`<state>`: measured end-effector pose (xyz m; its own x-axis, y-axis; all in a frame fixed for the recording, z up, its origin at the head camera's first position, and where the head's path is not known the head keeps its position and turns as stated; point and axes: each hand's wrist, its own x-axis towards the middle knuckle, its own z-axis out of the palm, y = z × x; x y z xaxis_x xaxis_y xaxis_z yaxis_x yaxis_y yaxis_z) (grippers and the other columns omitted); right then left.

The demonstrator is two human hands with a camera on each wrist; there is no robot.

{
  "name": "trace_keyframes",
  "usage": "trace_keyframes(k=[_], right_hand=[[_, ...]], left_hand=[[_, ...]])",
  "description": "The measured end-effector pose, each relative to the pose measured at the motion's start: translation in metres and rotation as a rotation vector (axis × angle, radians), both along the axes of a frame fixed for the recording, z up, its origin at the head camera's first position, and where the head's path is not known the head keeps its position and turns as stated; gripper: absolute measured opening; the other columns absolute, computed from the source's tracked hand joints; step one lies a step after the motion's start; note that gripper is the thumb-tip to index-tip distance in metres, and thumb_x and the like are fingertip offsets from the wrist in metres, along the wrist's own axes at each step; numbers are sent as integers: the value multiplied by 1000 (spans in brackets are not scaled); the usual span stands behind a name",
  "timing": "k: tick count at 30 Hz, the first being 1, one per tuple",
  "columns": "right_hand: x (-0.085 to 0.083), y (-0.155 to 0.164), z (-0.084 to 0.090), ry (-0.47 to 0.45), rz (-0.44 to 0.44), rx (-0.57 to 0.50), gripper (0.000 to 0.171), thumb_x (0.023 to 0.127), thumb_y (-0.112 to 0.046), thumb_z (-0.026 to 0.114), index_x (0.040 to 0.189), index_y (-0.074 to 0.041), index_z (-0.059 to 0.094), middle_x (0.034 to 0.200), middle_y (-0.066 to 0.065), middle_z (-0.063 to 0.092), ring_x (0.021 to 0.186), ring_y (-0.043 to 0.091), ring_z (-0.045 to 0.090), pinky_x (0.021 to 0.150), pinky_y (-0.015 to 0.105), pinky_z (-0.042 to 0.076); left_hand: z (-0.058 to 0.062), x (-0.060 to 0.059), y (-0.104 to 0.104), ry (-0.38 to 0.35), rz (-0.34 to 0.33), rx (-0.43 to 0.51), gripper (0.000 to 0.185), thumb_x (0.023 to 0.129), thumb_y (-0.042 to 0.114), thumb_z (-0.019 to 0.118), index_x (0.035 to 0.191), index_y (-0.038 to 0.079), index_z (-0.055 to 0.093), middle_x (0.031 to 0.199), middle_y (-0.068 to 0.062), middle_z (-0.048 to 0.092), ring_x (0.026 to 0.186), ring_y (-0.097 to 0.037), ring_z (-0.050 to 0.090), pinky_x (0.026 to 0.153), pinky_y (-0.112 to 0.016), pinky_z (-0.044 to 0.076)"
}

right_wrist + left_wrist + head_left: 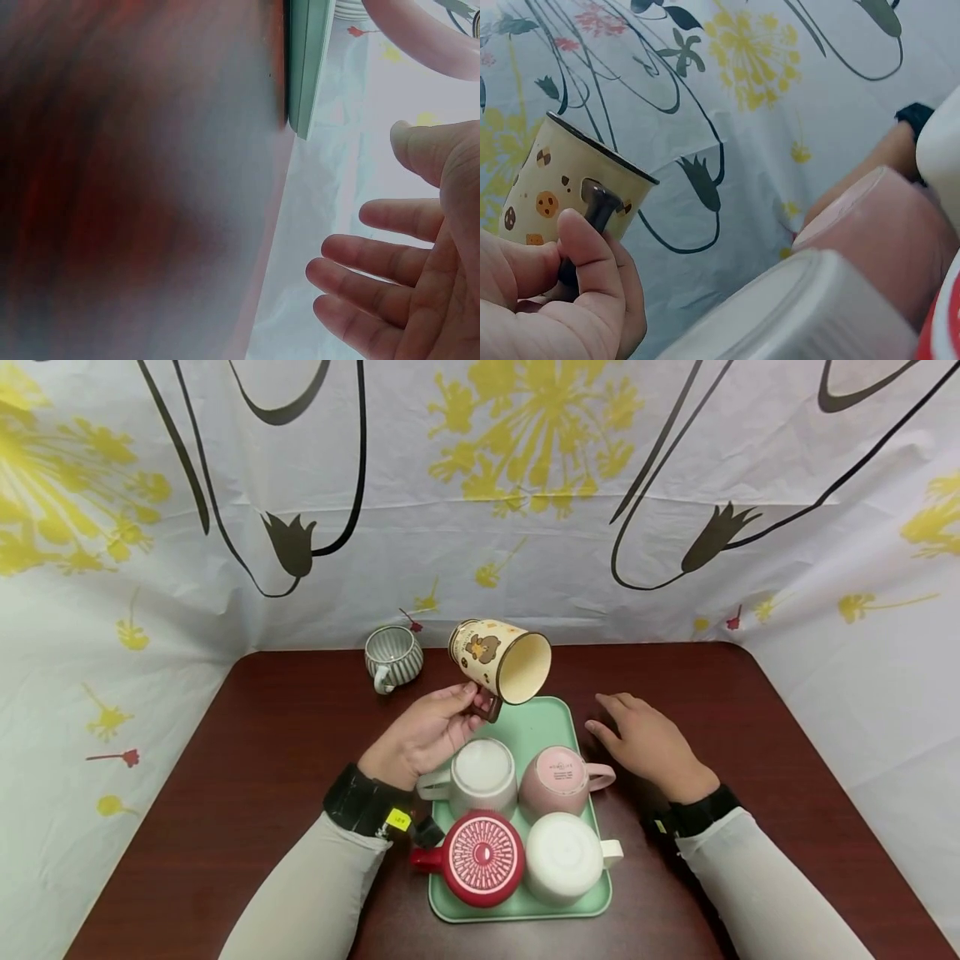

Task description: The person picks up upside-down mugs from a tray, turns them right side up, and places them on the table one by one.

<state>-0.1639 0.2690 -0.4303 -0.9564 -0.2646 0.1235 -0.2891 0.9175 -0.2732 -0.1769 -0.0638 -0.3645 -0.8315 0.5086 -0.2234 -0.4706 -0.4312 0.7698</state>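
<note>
My left hand (435,731) grips the dark brown handle of a cream mug (480,652) printed with a bear. The mug is held up tilted over the far end of a green tray (536,727), its opening facing right and toward me. In the left wrist view, thumb and fingers pinch the handle (600,206). Upside down on the tray sit a ribbed white mug (482,777), a pink mug (557,781), a red mug (483,858) and a plain white mug (564,858). Beside the tray's right edge is my right hand (652,743), fingers spread and holding nothing.
A grey-green striped cup (393,656) stands upright at the back left of the dark wooden table (247,777), its handle toward me. Behind the table hangs a white patterned cloth (420,527), which also runs along both sides.
</note>
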Motion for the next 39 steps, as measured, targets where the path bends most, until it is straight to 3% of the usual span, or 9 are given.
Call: trace_keyframes(k=[5,13,21,27,32,35,39], right_hand=[[0,0,0,-9,-3,2,56,105,-36,61,147,0,54,143,23,59,132,42,58,105,60,49],[1,-4,4,19,17,-13,55,105,-36,62,147,-1,54,141,22,60,131,41,59,104,59,50],[15,-22,33,58,67,-109,54,105,-39,61,151,-11,53,143,13,59,133,33,58,103,57,51],[24,-51,68,138,222,-229,45,103,-32,66,144,-14,60,140,5,62,129,24,61,105,50,52],[26,-75,85,89,364,-391,38,103,-24,67,141,-19,62,138,-1,62,119,16,63,94,43,57],[26,-86,89,41,365,-480,33,104,-22,66,137,-19,65,136,-2,64,120,15,62,92,43,57],[27,-93,92,-6,272,-600,23,105,-22,64,127,-17,71,130,-2,67,116,13,62,90,37,56]], left_hand=[[-3,1,0,0,-42,69,34,113,14,34,94,11,63,91,1,59,77,-5,59,69,-12,51],[-2,1,2,7,-50,87,35,113,13,33,97,10,64,92,0,59,80,-5,59,70,-11,51],[2,2,8,-28,-35,80,35,113,12,35,98,8,66,95,-2,62,80,-6,63,71,-12,53],[8,3,15,-11,-34,59,35,113,11,36,96,9,66,94,-1,62,80,-6,63,73,-12,54],[10,5,23,-26,-9,33,35,112,8,37,93,11,66,94,0,62,80,-5,63,76,-13,55],[11,6,28,-29,37,-13,27,112,7,41,99,8,65,97,-1,63,81,-6,64,78,-13,56],[15,8,33,11,84,-96,21,110,6,46,121,-3,62,101,-1,67,81,-7,65,77,-13,57]])
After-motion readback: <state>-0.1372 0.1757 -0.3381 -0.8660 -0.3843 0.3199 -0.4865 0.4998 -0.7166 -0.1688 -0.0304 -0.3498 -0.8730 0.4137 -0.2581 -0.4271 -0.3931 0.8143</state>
